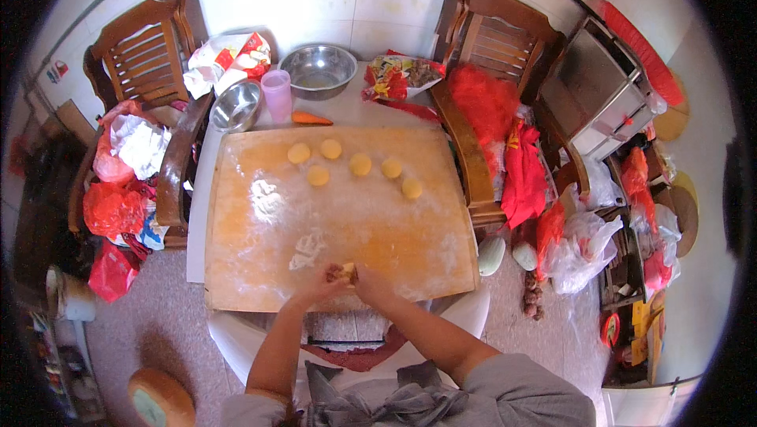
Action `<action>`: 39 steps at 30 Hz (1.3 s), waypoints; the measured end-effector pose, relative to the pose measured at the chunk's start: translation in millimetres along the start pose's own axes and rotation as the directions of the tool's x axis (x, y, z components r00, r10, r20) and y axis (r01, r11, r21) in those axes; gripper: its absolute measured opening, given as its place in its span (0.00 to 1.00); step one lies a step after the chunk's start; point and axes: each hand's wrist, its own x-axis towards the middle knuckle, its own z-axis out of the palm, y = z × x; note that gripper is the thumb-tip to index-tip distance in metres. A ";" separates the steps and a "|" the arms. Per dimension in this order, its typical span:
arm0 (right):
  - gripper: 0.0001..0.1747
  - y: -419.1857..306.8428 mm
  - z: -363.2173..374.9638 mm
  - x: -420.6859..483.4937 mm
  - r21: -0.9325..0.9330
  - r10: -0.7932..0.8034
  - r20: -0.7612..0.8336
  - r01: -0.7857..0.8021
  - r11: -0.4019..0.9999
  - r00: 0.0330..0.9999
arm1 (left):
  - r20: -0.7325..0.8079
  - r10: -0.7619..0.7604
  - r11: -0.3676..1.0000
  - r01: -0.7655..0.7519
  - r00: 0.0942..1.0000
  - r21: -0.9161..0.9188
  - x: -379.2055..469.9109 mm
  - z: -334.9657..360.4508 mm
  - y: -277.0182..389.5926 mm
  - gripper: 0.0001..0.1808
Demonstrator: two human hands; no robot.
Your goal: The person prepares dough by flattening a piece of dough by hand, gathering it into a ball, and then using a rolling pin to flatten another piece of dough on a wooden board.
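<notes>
Both hands meet over the near edge of a floured wooden board (378,238). Between the fingers of my left hand (322,286) and my right hand (369,285) is a piece of yellow dough (346,273), partly hidden by the fingers. On the far half of the board sit several round yellow dough balls (360,164), spaced apart. A pile of white flour (266,199) lies left of centre. Another patch of flour (307,251) is just beyond my left hand.
Behind the board stand a large steel bowl (318,69), a smaller tilted steel bowl (236,106), a pink cup (277,96), a carrot (311,118) and an opened red bag (402,75). Wooden armchairs (177,172) flank the table, holding plastic bags (113,208).
</notes>
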 end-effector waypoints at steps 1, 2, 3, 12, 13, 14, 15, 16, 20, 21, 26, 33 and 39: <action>0.13 5.2 5.5 8.9 0.048 -0.026 -0.037 0.028 0.998 0.999 | -0.016 -0.090 0.995 0.089 0.996 -0.045 10.6 -3.1 4.8 0.18; 0.11 10.8 11.0 15.2 0.094 -0.050 -0.075 0.057 0.994 0.996 | -0.026 -0.179 0.980 0.176 0.983 -0.090 19.4 -4.2 9.5 0.19; 0.11 6.4 10.5 23.7 0.090 -0.055 -0.078 0.062 0.994 0.995 | -0.030 -0.174 0.981 0.171 0.984 -0.091 24.7 -7.0 14.9 0.19; 0.17 -13.9 -48.1 60.0 0.298 0.017 0.237 -0.090 0.950 0.971 | -0.265 0.069 0.954 0.014 0.962 0.299 46.3 -5.7 6.3 0.17; 0.21 -2.3 -58.2 61.8 0.334 0.038 0.430 -0.198 0.922 0.902 | -0.306 0.136 0.930 -0.015 0.942 0.367 38.4 1.8 9.9 0.17; 0.25 4.9 -61.9 62.9 0.346 0.041 0.606 -0.310 0.886 0.794 | -0.342 0.205 0.900 -0.039 0.917 0.435 29.6 7.9 14.5 0.18; 0.25 4.9 -61.6 59.8 0.344 0.041 0.604 -0.308 0.887 0.796 | -0.342 0.208 0.899 -0.042 0.916 0.435 19.3 11.9 21.2 0.18; 0.25 6.4 -57.7 53.0 0.401 0.099 0.415 -0.280 0.872 0.904 | -0.328 0.233 0.868 -0.044 0.916 0.494 7.3 16.1 27.5 0.17; 0.22 24.1 -29.6 33.2 0.065 -0.092 -0.128 0.101 0.993 0.988 | -0.301 0.333 0.791 -0.091 0.894 0.605 -20.0 34.1 24.4 0.17; 0.22 20.1 -24.4 28.4 0.075 -0.092 -0.123 0.102 0.992 0.988 | -0.302 0.327 0.788 -0.082 0.896 0.610 -27.0 32.1 22.3 0.17; 0.19 -0.9 -16.8 -8.8 -0.012 -0.206 0.118 0.209 0.978 0.971 | -0.331 -0.048 0.911 0.177 0.942 0.372 -43.3 27.9 39.3 0.21; 0.15 -1.6 2.3 -4.2 -0.044 -0.005 0.068 0.008 0.999 0.998 | -0.285 0.295 0.840 -0.105 0.912 0.533 -27.6 22.0 15.2 0.23; 0.15 1.9 7.7 38.0 0.077 0.055 0.008 -0.055 0.995 0.998 | -0.281 0.116 0.823 0.066 0.953 0.564 20.0 -0.5 25.7 0.19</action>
